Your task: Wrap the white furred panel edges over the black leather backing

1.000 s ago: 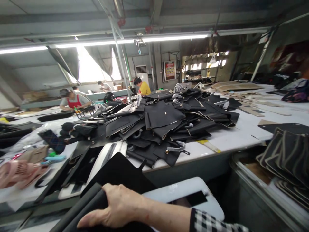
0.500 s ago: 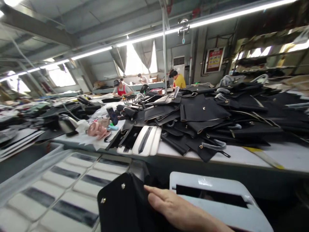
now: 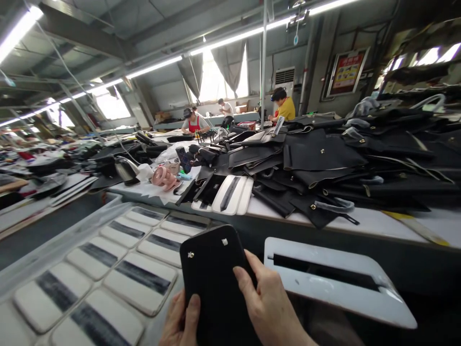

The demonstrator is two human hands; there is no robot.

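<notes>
Strip lights (image 3: 230,40) are glowing over a crowded workroom. Both hands are gripping a black piece (image 3: 218,288): the left hand (image 3: 182,317) is pinching its left edge, thumb on the face, while the right hand (image 3: 266,293) is clasping its right edge, thumb also lying on the face. Neither grip is gaping. The piece is standing nearly upright in front of the tabletop (image 3: 374,223), its lower end running out of view. It is looking light and fairly stiff, holding its flat shape; the matte skin is probably giving bare fingers enough friction but risking creases or scuffs. Both long edges are offering the best hold, below the two studs (image 3: 224,241) near the top.

Just left, white pieces (image 3: 146,281) are lying in rows in a bin (image 3: 72,236); to the right, a white plate (image 3: 306,281) is sitting below the tabletop's near edge. Beyond that edge, black pieces (image 3: 324,154) are heaping up, with a fan (image 3: 164,178) standing towards the tabletop's left end.
</notes>
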